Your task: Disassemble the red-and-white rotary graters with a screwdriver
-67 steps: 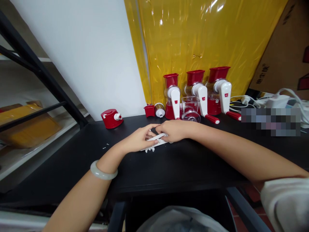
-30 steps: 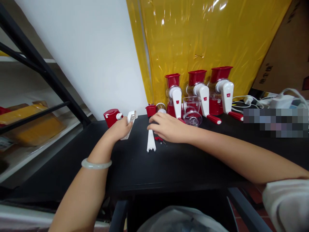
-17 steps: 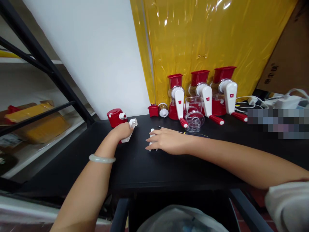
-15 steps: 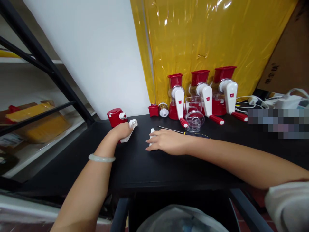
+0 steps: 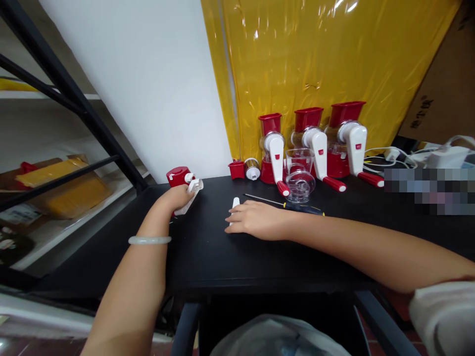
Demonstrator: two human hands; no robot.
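My left hand point(image 5: 177, 197) is closed around a white crank handle point(image 5: 188, 201), just in front of a red grater base point(image 5: 178, 175) with a white knob. The handle's lower end is partly hidden by my fingers. Palm down on the black table, my right hand point(image 5: 256, 218) has its fingers spread over a small white plastic strip point(image 5: 236, 202); only the strip's far end shows clearly. Behind that hand lies a screwdriver point(image 5: 304, 208) with a black and yellow grip, its shaft pointing left.
Three red and white rotary graters point(image 5: 275, 148) stand along the back. Near them are clear plastic cups point(image 5: 299, 184), a red pusher point(image 5: 236, 169) and a metal grating drum point(image 5: 253, 169). White cables point(image 5: 391, 154) lie at right. A bag-lined bin point(image 5: 278, 336) sits below the table point(image 5: 222, 267).
My left hand has moved slightly left and toward me with the crank handle. My right hand stays almost in place, and more of the screwdriver's grip shows.
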